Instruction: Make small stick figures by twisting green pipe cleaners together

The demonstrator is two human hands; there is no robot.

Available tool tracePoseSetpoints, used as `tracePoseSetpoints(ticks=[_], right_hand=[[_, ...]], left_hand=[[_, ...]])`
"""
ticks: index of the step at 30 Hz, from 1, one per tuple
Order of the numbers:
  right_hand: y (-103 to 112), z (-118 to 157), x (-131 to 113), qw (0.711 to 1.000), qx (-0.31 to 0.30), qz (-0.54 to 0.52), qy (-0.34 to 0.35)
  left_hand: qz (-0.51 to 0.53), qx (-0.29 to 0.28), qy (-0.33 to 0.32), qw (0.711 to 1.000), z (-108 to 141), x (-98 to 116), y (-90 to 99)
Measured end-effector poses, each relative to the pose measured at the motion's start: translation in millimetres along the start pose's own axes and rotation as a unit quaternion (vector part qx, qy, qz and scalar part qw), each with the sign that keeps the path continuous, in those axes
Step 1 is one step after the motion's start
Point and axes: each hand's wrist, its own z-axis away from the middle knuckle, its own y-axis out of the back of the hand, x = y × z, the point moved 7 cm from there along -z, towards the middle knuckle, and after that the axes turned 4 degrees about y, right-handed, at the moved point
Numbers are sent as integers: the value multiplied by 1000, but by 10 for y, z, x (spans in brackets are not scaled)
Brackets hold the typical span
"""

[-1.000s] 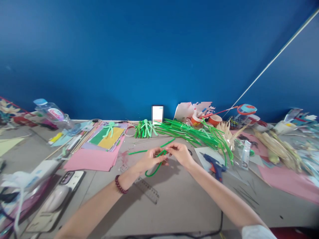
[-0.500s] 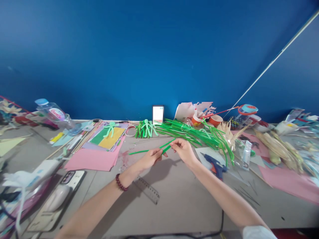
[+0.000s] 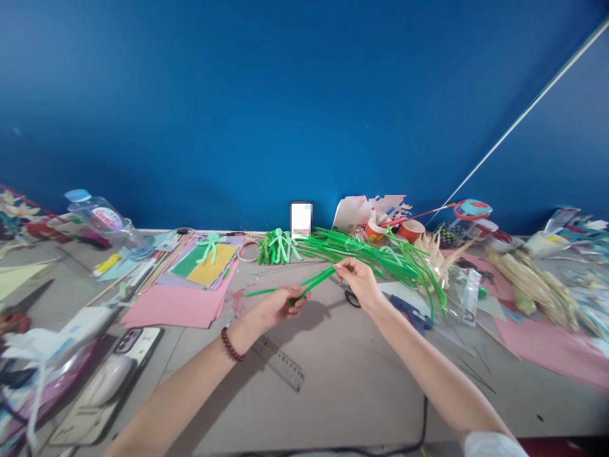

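Both hands hold a green pipe cleaner above the middle of the table. It looks folded, with two strands running side by side between the hands and one end sticking out to the left. My left hand, with a beaded bracelet at the wrist, is closed round the lower part. At the upper right end, my right hand pinches the strands between thumb and fingers. Beyond the hands lies a heap of long green pipe cleaners. Several bent green pipe-cleaner figures stand left of that heap.
A clear ruler lies below my left hand. A blue glue gun rests right of my right hand, near a dark ring-shaped handle. Pink paper and a phone are at left; paper cups stand at the back.
My right hand has moved slightly right and up, away from my left, so more of the folded pipe cleaner shows between them. The dark ring-shaped handle has come into view.
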Motion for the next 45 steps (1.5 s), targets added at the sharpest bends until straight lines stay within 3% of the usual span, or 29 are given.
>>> tracePoseSetpoints(ticks=[4, 10, 15, 19, 27, 31, 35, 45], right_hand=[[120, -64, -7, 1000, 25, 2, 11], [201, -135, 106, 997, 49, -64, -15], [91, -94, 246, 974, 61, -202, -83], [-131, 54, 314, 954, 45, -268, -129], [-475, 352, 311, 942, 7, -306, -133], [-489, 359, 321, 943, 8, -306, -131], [-458, 329, 307, 947, 18, -296, -125], [-343, 279, 256, 953, 42, -276, -118]], left_hand=[[1, 31, -37, 999, -9, 69, 58], [-65, 99, -177, 977, 90, 255, 27], [-75, 80, -285, 952, 132, 281, -88], [-90, 121, -298, 943, 141, 223, -96], [-183, 194, -346, 899, 314, 180, -138], [-192, 237, -365, 879, 385, 220, -157], [-158, 257, -368, 879, 443, 271, -177], [-117, 211, -379, 893, 388, 297, -108]])
